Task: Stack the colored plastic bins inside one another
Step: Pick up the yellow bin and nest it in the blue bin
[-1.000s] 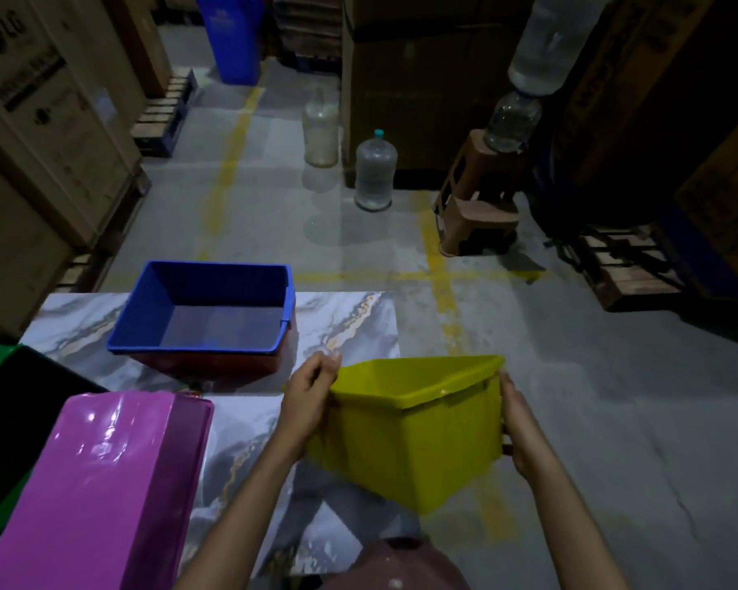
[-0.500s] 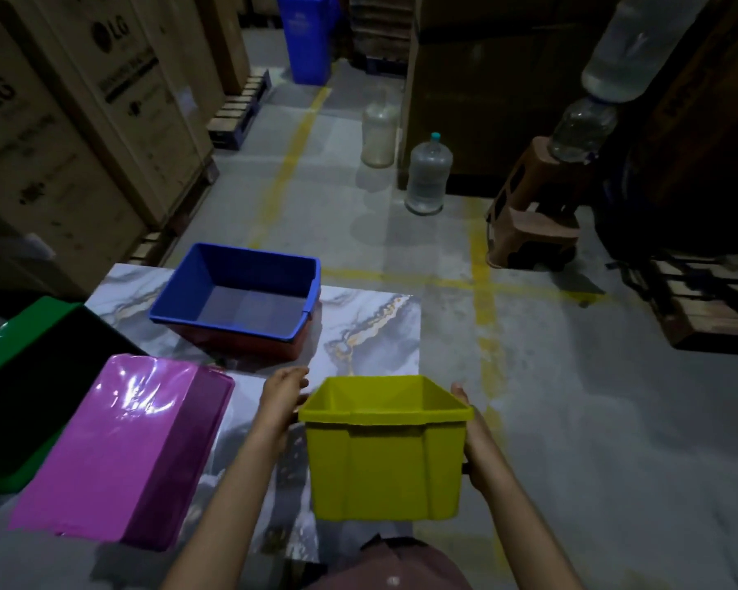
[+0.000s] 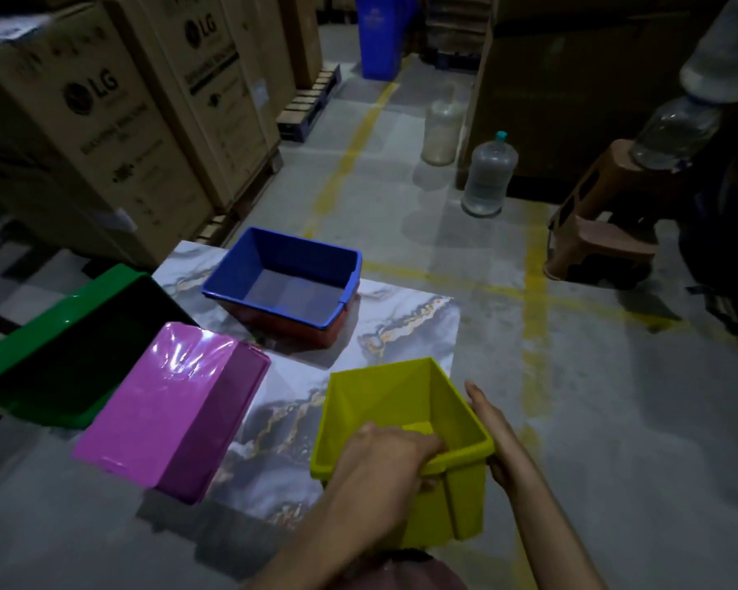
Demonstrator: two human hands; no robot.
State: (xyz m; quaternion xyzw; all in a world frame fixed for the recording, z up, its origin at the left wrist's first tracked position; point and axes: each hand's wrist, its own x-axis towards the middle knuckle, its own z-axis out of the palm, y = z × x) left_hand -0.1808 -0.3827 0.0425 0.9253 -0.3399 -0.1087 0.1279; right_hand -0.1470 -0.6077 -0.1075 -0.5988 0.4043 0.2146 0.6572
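I hold a yellow bin (image 3: 384, 402) upright and open side up over the near right corner of the marble table (image 3: 405, 330). My left hand (image 3: 380, 462) grips its near rim, fingers hooked inside. My right hand (image 3: 493, 432) presses flat on its right outer wall. A blue bin (image 3: 286, 283) sits nested in a red bin (image 3: 316, 332) at the table's far side. A pink bin (image 3: 171, 406) lies upside down to the left. A green bin (image 3: 60, 334) lies tipped at the far left.
Tall cardboard boxes (image 3: 103, 121) on pallets stand left of the table. On the concrete floor beyond are two large water jugs (image 3: 488, 176), a brown plastic stool (image 3: 601, 223) with a bottle on it, and a blue waste bin (image 3: 378, 34).
The yellow bin came in over the table's near right corner and now shows its inside. My left hand shifted from its left side to its near rim. The view swung left.
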